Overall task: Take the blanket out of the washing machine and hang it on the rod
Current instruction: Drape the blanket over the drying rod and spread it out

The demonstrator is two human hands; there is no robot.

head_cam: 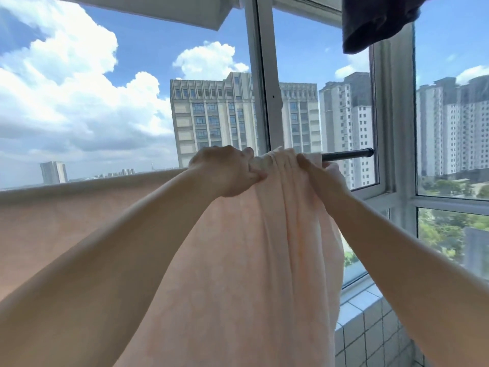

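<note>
We see the peach blanket (238,260) draped over the dark rod (346,155) in front of the window frame (264,75) — spread flat along the rod to the left, bunched into folds near the rod's bare right end. The left hand (227,170) grips the bunched top edge on the rod, fingers curled round the cloth. The right hand (320,170) pinches the folds just beside it. A dark garment (378,22) hangs at the top right corner.
</note>
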